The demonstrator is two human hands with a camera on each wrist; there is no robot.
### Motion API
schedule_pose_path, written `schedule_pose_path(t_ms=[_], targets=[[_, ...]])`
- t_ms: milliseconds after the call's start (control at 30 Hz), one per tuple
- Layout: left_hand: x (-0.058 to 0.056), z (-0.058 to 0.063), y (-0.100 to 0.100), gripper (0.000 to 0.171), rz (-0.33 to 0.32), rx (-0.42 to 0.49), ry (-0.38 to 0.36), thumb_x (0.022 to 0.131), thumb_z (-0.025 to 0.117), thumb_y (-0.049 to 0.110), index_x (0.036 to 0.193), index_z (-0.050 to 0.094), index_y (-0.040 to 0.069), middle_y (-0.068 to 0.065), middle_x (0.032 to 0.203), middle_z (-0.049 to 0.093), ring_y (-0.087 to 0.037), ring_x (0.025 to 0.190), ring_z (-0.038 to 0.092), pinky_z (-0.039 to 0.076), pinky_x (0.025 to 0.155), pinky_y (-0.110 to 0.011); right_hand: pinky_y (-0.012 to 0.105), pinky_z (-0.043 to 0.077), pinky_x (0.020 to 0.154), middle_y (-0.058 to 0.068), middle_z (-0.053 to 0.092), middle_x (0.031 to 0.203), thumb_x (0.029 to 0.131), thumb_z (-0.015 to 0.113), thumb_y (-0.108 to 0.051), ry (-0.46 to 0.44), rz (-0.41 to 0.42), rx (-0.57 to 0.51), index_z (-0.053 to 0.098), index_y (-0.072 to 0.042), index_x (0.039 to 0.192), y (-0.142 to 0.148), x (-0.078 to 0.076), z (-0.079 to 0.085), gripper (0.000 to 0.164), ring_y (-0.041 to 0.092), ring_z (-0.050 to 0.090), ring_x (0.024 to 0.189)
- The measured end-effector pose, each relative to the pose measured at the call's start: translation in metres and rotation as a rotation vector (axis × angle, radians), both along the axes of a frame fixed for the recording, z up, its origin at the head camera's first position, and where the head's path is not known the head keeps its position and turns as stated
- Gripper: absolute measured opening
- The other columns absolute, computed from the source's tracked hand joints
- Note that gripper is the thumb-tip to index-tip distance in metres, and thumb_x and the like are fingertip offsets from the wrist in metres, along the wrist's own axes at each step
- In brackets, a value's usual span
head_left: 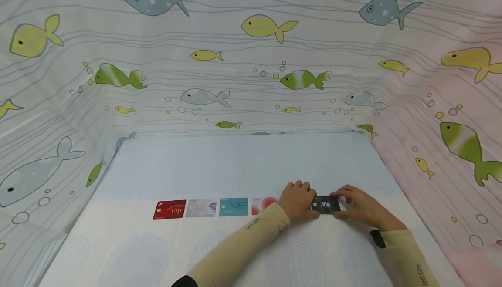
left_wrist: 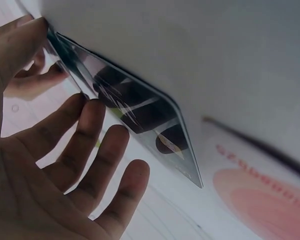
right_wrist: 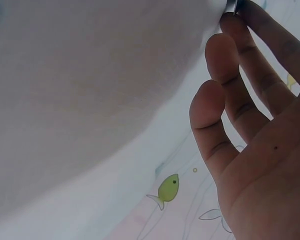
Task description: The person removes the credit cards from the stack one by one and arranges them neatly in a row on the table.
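Observation:
A black VIP card sits between the two hands, slightly right of centre in the head view. My left hand pinches its left end between thumb and index finger, the other fingers spread behind. At its right end, my right hand grips the card by thumb and fingertips. In the left wrist view, a glossy card lies beneath the left fingers, mirroring them; the left hand hides it from the head view. Left of that hand is a white and pink card, partly covered by the hand and sleeve.
A red VIP card, a silver card and a teal card continue the row leftward. They lie on a white table. Fish-patterned cloth surrounds the table at the back and sides.

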State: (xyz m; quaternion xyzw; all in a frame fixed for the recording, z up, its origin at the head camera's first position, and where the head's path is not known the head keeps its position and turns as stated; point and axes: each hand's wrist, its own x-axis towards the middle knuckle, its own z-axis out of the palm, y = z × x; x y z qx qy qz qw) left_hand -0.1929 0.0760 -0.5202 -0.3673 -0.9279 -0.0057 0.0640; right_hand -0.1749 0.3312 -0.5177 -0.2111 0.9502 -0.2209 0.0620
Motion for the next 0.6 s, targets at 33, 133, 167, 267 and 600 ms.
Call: schedule_pose_path(t_ms=[33,133,167,267,600], targets=[[0.0,-0.0007,0.0001,0.051,0.0,0.003,0.001,0.086,0.067,0.066,0.117,0.069,0.026,0.006,0.107,0.061,-0.012,0.096,0.056,0.044,0.078,-0.028,0.036,0.049,0.076,-0.003,0.061,0.118,0.078,0.089,-0.036,0.002,0.003,-0.001,0.068,-0.016,0.128,0.0,0.0002,-0.0001,0.058,0.015,0.056,0.094],[-0.0003,-0.0016,0.0004,0.051,0.001,0.014,0.004,0.086,0.067,0.066,0.117,0.069,0.026,0.006,0.107,0.062,-0.012,0.096,0.056,0.044,0.078,-0.028,0.037,0.05,0.078,-0.003,0.061,0.119,0.078,0.089,-0.036,0.007,0.005,-0.001,0.068,-0.017,0.128,0.0,0.0005,-0.0002,0.058,0.015,0.057,0.094],[-0.0003,-0.002,0.0006,0.051,0.001,0.015,0.004,0.086,0.067,0.066,0.117,0.069,0.026,0.006,0.108,0.062,-0.012,0.097,0.056,0.044,0.078,-0.028,0.037,0.05,0.078,-0.003,0.061,0.12,0.078,0.089,-0.035,0.008,0.006,0.0,0.068,-0.017,0.128,-0.0001,0.0006,-0.0001,0.058,0.015,0.057,0.095],[-0.0007,-0.0015,0.0007,0.05,-0.003,0.022,0.001,0.086,0.068,0.065,0.117,0.07,0.025,0.006,0.107,0.062,-0.011,0.096,0.056,0.044,0.078,-0.027,0.037,0.049,0.078,-0.003,0.061,0.12,0.078,0.089,-0.034,0.011,0.005,-0.001,0.068,-0.016,0.128,-0.0009,0.0018,0.0005,0.057,0.016,0.056,0.095],[-0.0015,-0.0038,0.0014,0.051,-0.002,0.024,0.009,0.085,0.068,0.065,0.117,0.07,0.026,0.006,0.107,0.062,-0.011,0.096,0.056,0.044,0.078,-0.027,0.038,0.05,0.079,-0.002,0.061,0.121,0.078,0.089,-0.031,0.027,0.012,-0.007,0.067,-0.015,0.128,-0.0018,0.0041,0.0006,0.057,0.017,0.057,0.096]])
